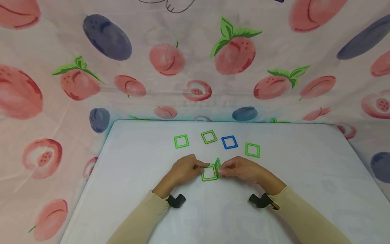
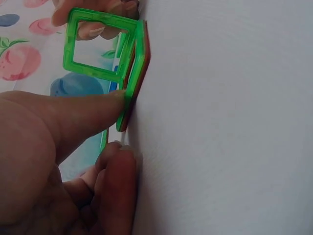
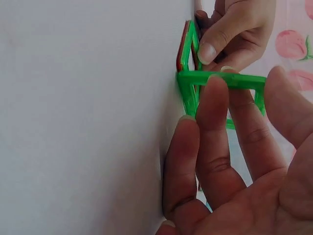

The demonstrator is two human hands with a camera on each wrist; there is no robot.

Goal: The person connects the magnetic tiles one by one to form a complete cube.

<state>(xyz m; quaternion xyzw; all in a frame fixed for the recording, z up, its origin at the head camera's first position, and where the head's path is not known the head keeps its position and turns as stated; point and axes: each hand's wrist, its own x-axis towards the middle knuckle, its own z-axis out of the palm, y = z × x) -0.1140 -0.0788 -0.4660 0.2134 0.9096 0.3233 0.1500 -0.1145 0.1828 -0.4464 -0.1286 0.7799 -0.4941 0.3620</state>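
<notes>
On the table (image 1: 304, 152), the left hand (image 1: 183, 169) pinches a flat frame (image 1: 209, 179), the right hand (image 1: 242, 168) an upright frame (image 2: 93, 72).

Upper-Limb Position: Two-Handed Hold

Left arm (image 1: 138, 215) and right arm (image 1: 307, 215) extend forward, converging, beige-sleeved to near the wrists (image 1: 162, 187). Left hand (image 1: 185, 168): index finger extended, thumb set forward, remaining fingers curled. Right hand (image 1: 242, 168): thumb opposed to bent fingers in a pinch. Hands face each other, slightly apart.
</notes>
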